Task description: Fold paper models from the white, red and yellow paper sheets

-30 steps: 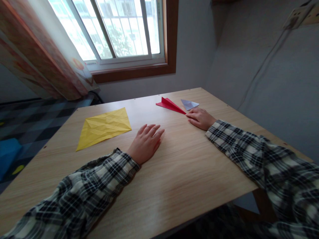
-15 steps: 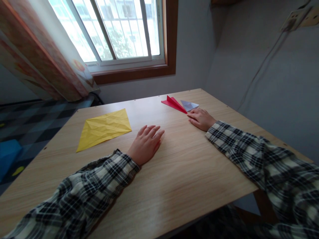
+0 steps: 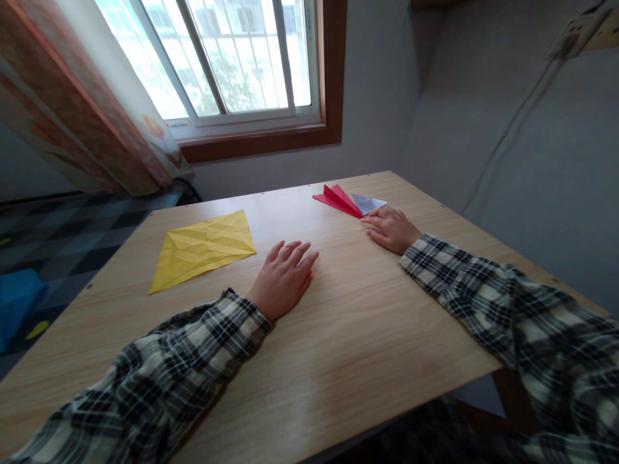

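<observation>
My left hand (image 3: 285,280) hovers or rests over the middle of the table, palm down, fingers stretched and slightly apart, holding nothing. To its left lies a creased yellow sheet of paper (image 3: 206,248), flat and unfolded. My right hand (image 3: 393,230) rests palm down at the far right, its fingers extended. Its fingertips are at the pointed nose of a red paper airplane (image 3: 336,200); whether they press on it I cannot tell. Just beyond those fingers sits a small folded white paper (image 3: 368,203), close beside the airplane.
Both hands are over a light wooden table (image 3: 338,335). A window (image 3: 232,58) with a brown frame is behind it, with a patterned curtain (image 3: 91,96) at left. A blue object (image 3: 18,299) lies on a checked surface to the left. A cable (image 3: 507,129) hangs on the right wall.
Almost nothing differs. The right fingertips and the red airplane's nose appear shifted very slightly; the left hand stays in place.
</observation>
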The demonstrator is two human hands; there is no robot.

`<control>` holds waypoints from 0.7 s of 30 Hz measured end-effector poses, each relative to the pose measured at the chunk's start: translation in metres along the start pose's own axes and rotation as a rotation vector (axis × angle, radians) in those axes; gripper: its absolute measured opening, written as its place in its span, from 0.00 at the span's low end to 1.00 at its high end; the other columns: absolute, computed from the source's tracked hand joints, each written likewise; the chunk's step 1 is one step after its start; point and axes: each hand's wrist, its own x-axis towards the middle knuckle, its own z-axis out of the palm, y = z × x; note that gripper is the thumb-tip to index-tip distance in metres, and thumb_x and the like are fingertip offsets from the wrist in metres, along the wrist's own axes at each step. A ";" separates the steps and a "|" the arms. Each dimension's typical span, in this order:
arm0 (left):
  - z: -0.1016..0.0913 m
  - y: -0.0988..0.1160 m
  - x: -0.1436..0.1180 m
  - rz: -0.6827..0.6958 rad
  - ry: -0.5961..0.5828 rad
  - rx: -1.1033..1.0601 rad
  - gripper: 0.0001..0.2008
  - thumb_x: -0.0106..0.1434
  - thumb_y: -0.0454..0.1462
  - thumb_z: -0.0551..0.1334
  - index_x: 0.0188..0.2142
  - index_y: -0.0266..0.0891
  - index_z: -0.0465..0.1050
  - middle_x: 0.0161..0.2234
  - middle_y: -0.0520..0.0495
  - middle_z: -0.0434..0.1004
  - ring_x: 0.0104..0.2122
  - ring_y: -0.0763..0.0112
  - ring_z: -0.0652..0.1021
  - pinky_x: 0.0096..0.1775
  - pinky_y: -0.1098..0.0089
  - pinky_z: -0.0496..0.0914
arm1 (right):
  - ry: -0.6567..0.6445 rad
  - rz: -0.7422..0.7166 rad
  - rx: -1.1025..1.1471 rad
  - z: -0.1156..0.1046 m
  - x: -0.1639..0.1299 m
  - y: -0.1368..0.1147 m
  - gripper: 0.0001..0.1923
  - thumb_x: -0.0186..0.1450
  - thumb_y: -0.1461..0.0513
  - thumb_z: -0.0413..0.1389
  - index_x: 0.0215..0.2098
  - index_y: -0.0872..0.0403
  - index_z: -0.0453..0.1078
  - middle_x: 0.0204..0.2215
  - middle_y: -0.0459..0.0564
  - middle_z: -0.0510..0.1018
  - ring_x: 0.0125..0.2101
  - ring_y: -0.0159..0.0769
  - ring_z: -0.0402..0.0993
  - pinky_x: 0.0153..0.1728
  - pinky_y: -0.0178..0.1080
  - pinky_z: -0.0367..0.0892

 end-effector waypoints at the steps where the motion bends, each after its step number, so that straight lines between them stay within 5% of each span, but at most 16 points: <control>1: -0.001 0.000 0.000 -0.012 0.002 0.014 0.19 0.69 0.38 0.54 0.57 0.39 0.69 0.58 0.39 0.70 0.58 0.54 0.69 0.61 0.49 0.59 | 0.005 -0.013 -0.002 -0.001 0.000 -0.001 0.22 0.68 0.55 0.50 0.54 0.55 0.73 0.50 0.58 0.75 0.50 0.49 0.68 0.50 0.49 0.60; 9: 0.006 0.005 -0.005 -0.325 0.015 0.136 0.20 0.68 0.45 0.54 0.50 0.37 0.75 0.58 0.31 0.70 0.58 0.39 0.68 0.56 0.34 0.55 | 0.021 -0.178 0.006 -0.005 0.000 -0.014 0.16 0.67 0.59 0.51 0.47 0.52 0.77 0.47 0.55 0.77 0.48 0.47 0.69 0.50 0.50 0.58; 14: 0.006 -0.007 -0.014 -0.395 0.039 0.189 0.24 0.67 0.50 0.51 0.51 0.36 0.73 0.58 0.28 0.70 0.57 0.36 0.69 0.54 0.31 0.53 | 0.039 -0.267 0.016 -0.006 0.001 -0.020 0.15 0.68 0.59 0.50 0.44 0.52 0.78 0.44 0.55 0.78 0.47 0.46 0.70 0.49 0.49 0.58; 21: -0.014 -0.025 -0.009 -0.727 -0.439 0.307 0.30 0.69 0.52 0.46 0.57 0.34 0.69 0.60 0.22 0.64 0.56 0.31 0.68 0.51 0.34 0.57 | 0.104 -0.342 0.004 -0.002 0.002 -0.017 0.14 0.69 0.60 0.51 0.41 0.52 0.79 0.41 0.54 0.79 0.43 0.44 0.72 0.46 0.48 0.61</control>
